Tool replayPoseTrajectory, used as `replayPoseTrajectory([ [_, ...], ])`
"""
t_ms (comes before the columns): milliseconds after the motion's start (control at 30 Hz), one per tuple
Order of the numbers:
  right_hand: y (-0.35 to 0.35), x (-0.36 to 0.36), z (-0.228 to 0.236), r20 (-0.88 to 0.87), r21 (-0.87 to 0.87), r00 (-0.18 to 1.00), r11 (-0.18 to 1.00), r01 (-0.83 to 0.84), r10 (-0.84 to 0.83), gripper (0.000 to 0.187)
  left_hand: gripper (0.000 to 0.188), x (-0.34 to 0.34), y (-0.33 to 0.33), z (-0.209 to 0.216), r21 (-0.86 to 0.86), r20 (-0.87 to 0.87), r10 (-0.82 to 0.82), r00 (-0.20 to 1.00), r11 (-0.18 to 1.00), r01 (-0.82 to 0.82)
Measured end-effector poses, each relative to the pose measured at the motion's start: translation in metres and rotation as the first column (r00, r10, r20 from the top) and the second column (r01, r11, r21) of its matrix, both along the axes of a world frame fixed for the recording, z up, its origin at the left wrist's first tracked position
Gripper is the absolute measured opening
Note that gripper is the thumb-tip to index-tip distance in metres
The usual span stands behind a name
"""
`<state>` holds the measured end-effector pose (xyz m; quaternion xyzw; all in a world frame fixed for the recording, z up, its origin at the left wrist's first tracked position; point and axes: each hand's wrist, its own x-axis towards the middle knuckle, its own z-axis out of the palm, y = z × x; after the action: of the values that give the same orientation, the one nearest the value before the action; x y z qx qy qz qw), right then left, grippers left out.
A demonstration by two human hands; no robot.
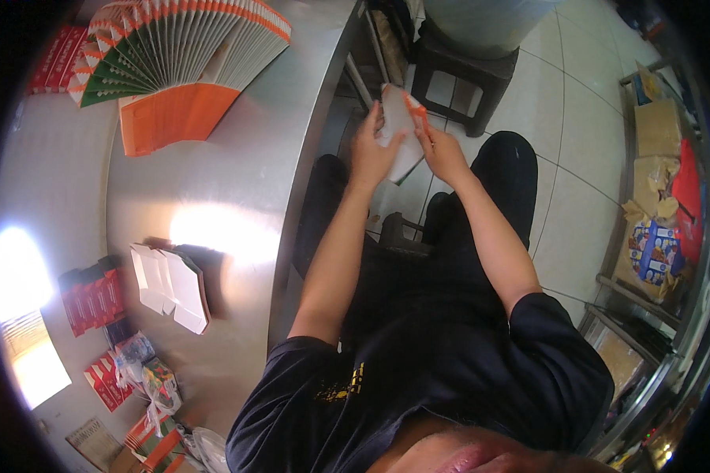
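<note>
In front of my knees, off the edge of the steel table, I hold a small paper carton (pixel 395 114), white with orange and green parts. Around its left side my left hand (pixel 374 153) is closed, the thumb lying across the white face. My right hand (pixel 445 154) grips the right edge, beside the orange part. The fingers behind the carton are hidden. On the table to my left lies a partly folded carton (pixel 170 285), its white inside facing up. Farther off, many flat orange, white and green cartons (pixel 177 110) are spread in a fan.
The steel table (pixel 248 177) runs along my left. Red boxes (pixel 91 298) and plastic bags (pixel 146 366) stand along its far side. Ahead, a dark plastic stool (pixel 465 75) carries a pale tub (pixel 485 24). A shelf (pixel 643 296) with cardboard and packets is at my right.
</note>
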<state>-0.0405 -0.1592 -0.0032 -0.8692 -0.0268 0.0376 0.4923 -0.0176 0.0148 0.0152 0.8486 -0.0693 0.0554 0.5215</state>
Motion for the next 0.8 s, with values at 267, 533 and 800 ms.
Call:
replayPoseTrajectory([
  [267,-0.008,0.005,-0.002,0.156,0.146,0.966,0.962,-0.231,0.208,0.053,0.049,0.000,0.013,0.004,-0.530,-0.570,-0.312,0.760,0.846,-0.051],
  [533,-0.019,-0.003,0.030,-0.052,0.669,0.944,0.714,-0.209,0.325,0.094,0.054,0.002,0.012,0.016,-0.891,-0.406,-0.396,0.823,0.370,-0.262],
  [800,-0.023,-0.004,0.024,-0.135,0.660,0.941,0.736,-0.149,0.311,0.081,0.049,0.002,0.028,0.021,-0.824,-0.498,-0.424,0.756,0.502,-0.261],
])
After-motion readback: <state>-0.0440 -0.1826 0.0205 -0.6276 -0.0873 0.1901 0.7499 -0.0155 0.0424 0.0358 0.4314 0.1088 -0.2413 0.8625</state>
